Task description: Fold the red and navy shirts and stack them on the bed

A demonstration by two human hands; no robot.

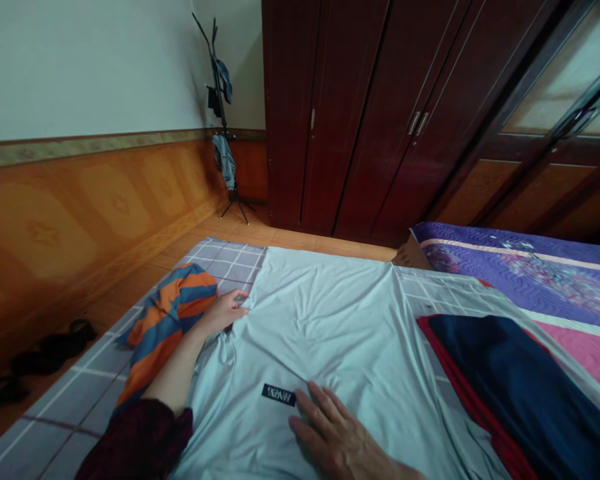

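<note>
left hand: at the far-left edge of a pale grey-blue shirt, fingers close together and lightly curled, tips on the cloth; pinch or plain touch, cannot tell.
right hand: open, palm down on the shirt, fingers spread wide; nothing held.
left forearm: bare, angled up from the lower left toward the shirt's edge, dark maroon sleeve ending near the elbow.
shirt: spread nearly flat between both hands, soft creases across the middle, lower part running out of view.
marking on shirt: small black label with pale lettering, too small to read, just beside the right fingertips.
left of shirt: bunched orange and blue striped cloth, touching the left forearm.
right of shirt: folded navy garment with red edging, near the shirt's right side.
underneath: grey checked mattress cover with pale lines, bearing shirt and both cloths.
far right: purple quilted blanket with a pink band.
room: dark red-brown wardrobe at the back; black coat stand in the corner, blue and dark clothes hanging; dark sandals on the tile floor, beside orange patterned wall panelling.
</note>
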